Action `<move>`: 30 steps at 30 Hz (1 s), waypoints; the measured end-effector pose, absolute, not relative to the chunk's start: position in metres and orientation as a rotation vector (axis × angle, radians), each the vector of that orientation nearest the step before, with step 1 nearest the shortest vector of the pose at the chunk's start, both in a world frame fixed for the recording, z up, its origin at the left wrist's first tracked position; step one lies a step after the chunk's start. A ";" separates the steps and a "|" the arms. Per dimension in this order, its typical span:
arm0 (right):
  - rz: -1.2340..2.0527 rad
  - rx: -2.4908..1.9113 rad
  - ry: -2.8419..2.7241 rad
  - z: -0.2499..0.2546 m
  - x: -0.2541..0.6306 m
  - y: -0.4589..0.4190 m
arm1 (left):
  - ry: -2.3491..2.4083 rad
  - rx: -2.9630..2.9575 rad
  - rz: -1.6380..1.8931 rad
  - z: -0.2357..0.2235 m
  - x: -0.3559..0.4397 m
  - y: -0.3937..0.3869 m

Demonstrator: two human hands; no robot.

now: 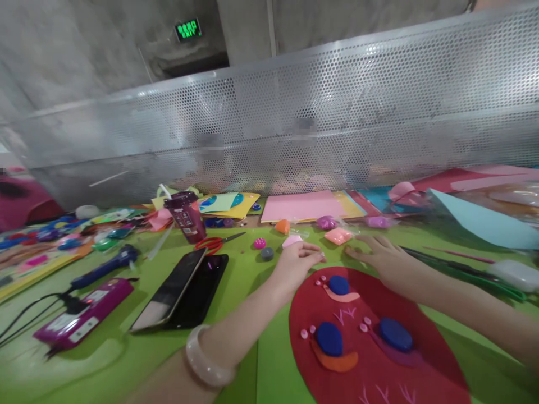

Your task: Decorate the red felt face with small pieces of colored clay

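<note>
A red round sheet (pixel 357 314) lies on the green table, bearing snail-like clay figures with a dark blue disc (pixel 329 339), an orange body (pixel 337 361) and small pink balls. Thin pink clay strands (pixel 344 316) form tufts on it. Just beyond the sheet's far edge is my left hand (pixel 297 261), its fingers stretched loosely to the right, beside a pale pink clay packet (pixel 292 240). My right hand (pixel 379 258) hovers over the far right edge with fingers spread, close to a salmon clay packet (pixel 338 235). Neither hand shows a held object.
To the left are two phones (pixel 202 292), a purple power strip (pixel 84 317), red-handled scissors (pixel 209 244) and a lidded cup (pixel 185 216). Coloured paper (pixel 298 206) lies along a perforated metal panel (pixel 295 123). Green-handled scissors (pixel 475 280) lie at right.
</note>
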State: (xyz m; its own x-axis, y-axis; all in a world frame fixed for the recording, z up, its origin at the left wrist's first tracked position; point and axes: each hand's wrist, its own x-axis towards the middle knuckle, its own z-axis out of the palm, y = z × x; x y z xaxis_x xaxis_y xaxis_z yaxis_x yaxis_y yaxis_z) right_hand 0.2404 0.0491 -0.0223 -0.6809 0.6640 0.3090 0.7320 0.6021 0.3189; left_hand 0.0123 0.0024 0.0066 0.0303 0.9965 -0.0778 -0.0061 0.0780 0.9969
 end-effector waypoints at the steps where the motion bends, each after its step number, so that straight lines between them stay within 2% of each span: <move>1: -0.672 -1.188 -2.669 -0.023 0.242 0.048 | 1.227 1.154 1.135 0.008 0.013 0.002; 4: -0.728 -1.227 -2.665 -0.024 0.241 0.046 | 1.232 1.155 1.148 0.009 0.014 0.002; 11: -0.617 -1.253 -2.714 -0.015 0.235 0.051 | 1.214 1.189 1.142 0.004 0.012 0.006; 19: -0.256 -1.210 -2.687 -0.010 0.247 0.055 | 1.206 1.203 1.121 0.003 0.013 0.007; 30: -0.535 -1.243 -2.666 -0.024 0.228 0.051 | 1.192 1.259 1.110 -0.002 0.012 0.009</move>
